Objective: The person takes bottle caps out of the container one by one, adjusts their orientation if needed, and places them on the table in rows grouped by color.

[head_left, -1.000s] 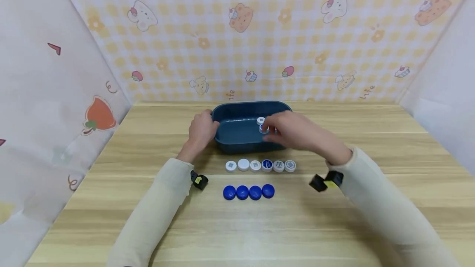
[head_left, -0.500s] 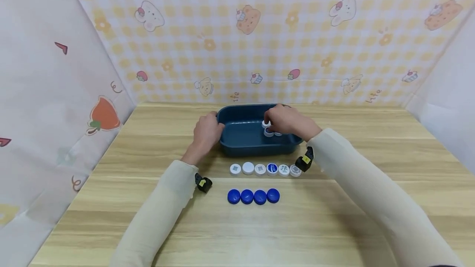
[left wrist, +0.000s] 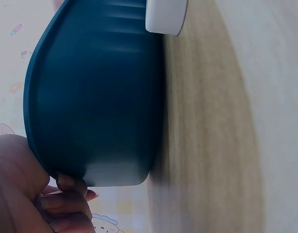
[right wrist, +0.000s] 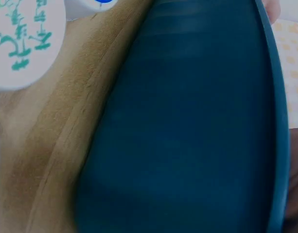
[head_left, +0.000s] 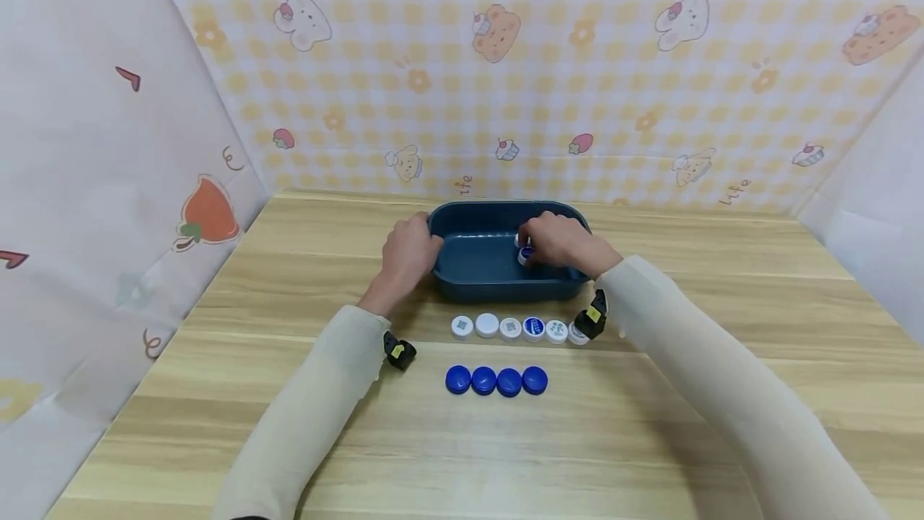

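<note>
A dark blue oval basin stands near the back of the table. My left hand grips its left rim, and in the left wrist view the curled fingers hold the rim's end. My right hand reaches inside the basin on its right side, fingers bent down over white bottle caps. One blue-topped bottle cap shows beside the fingertips, and a white bottle cap peeks out behind them. Whether those fingers pinch a cap is hidden; in the right wrist view the basin wall covers them.
In front of the basin runs a row of several white-sided caps, their tops plain, printed or blue. Nearer lies a row of several blue caps. A patterned cloth wall rises behind the table.
My right hand has come down from above the basin's right side to the caps inside it, covering some. The left hand keeps its grip on the rim. The whole view has shifted slightly.
</note>
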The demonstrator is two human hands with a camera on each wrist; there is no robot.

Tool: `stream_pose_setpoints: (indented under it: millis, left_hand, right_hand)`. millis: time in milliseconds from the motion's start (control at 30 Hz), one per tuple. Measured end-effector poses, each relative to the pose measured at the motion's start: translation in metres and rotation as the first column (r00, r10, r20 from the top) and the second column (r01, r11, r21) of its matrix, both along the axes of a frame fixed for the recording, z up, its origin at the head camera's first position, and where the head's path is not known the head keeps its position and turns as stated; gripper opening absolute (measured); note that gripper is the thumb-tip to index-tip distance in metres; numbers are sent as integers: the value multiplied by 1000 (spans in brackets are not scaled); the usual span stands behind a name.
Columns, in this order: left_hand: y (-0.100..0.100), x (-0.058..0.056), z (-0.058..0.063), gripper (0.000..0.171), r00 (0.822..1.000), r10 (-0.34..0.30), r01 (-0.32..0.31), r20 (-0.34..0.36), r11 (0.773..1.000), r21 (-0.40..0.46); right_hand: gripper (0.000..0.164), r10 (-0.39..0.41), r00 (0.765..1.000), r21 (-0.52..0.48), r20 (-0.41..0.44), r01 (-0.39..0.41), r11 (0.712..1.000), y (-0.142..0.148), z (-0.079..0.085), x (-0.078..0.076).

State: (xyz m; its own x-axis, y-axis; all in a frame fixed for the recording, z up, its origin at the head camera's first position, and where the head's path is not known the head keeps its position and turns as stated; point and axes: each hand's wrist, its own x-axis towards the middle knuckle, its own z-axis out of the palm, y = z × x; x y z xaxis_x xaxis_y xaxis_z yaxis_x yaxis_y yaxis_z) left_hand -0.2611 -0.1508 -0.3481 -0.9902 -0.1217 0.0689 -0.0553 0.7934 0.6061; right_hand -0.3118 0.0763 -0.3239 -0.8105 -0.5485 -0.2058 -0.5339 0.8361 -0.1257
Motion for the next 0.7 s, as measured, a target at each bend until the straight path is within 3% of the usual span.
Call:
stream_pose_setpoints:
  millis: [200, 400, 567, 700]
  left_hand:
    - [1, 1, 1, 36, 1000, -2, 2, -4, 1000, -10]
    - [1, 0, 1, 35, 1000, -10, 10, -13, 1000, -11]
    - [0, -1, 1, 35, 1000, 2, -2, -1, 1000, -20]
    - [0, -1, 1, 35, 1000, 3, -3, 4, 1000, -31]
  right_hand:
    - [27, 17, 999, -52, -36, -18, 998, 4, 4, 5]
    - [29, 66, 985, -148, -158, -90, 985, 0, 31, 27]
    - [30, 182, 958, -184, -220, -224, 957, -14, 50, 57]
    - [30, 347, 916, -191, -203, -384, 903, -25, 51, 79]
